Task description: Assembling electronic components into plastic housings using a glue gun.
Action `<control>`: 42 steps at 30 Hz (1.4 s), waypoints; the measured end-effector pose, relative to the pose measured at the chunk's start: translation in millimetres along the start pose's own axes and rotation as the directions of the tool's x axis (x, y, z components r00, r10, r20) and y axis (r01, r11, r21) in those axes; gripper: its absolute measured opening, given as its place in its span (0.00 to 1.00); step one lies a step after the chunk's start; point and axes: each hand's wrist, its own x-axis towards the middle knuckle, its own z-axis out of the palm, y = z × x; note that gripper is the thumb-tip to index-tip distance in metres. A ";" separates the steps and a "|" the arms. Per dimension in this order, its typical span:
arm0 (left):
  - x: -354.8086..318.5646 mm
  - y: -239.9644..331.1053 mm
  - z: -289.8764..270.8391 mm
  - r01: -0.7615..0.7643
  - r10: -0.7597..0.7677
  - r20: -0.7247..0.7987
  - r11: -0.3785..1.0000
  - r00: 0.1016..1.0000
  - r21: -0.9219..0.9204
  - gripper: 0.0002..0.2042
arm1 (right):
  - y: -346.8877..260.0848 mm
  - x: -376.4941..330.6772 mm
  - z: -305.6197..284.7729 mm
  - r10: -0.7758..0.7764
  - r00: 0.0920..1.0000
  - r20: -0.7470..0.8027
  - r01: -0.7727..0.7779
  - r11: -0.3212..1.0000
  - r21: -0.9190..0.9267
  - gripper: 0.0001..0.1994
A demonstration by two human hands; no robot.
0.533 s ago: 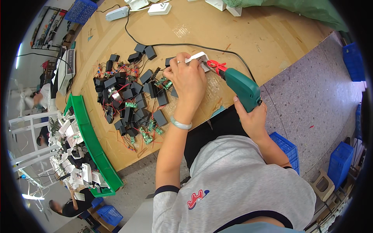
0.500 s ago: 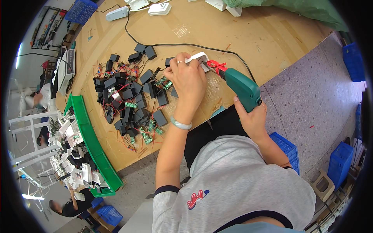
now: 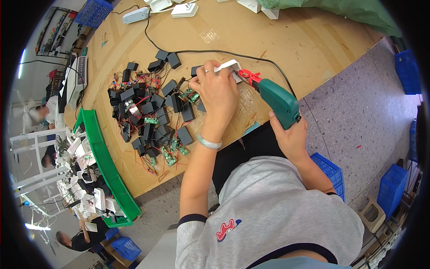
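Note:
My left hand [image 3: 217, 92] is closed around a white plastic housing [image 3: 229, 66], tilted just above the table. My right hand [image 3: 291, 136] grips a green pistol-shaped power tool [image 3: 278, 99] by its handle. Red tape or ribbon [image 3: 249, 75] is wound around the tool's nose. Its tip reaches into the open side of the housing, where the exact contact point is too small to make out. Left of my left hand lies a heap of black box-shaped parts [image 3: 148, 107] with thin wires and small green circuit boards [image 3: 168, 158].
A black cable [image 3: 215, 51] crosses the table [image 3: 322, 49] from a power strip [image 3: 135, 16]. White plastic parts [image 3: 184, 10] and a green cloth [image 3: 340, 11] lie at the far edge. A green bin [image 3: 105, 166] full of white parts stands left. Blue crates [image 3: 329, 172] are on the floor.
Almost nothing differs. Both hands, the housing and the power tool stay in nearly the same place.

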 end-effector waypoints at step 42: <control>-7.0 -6.9 0.9 0.066 -0.063 0.029 0.990 0.998 -0.127 0.05 | -15.2 -12.4 -44.5 0.130 0.990 -0.063 -0.113 0.970 0.216 0.11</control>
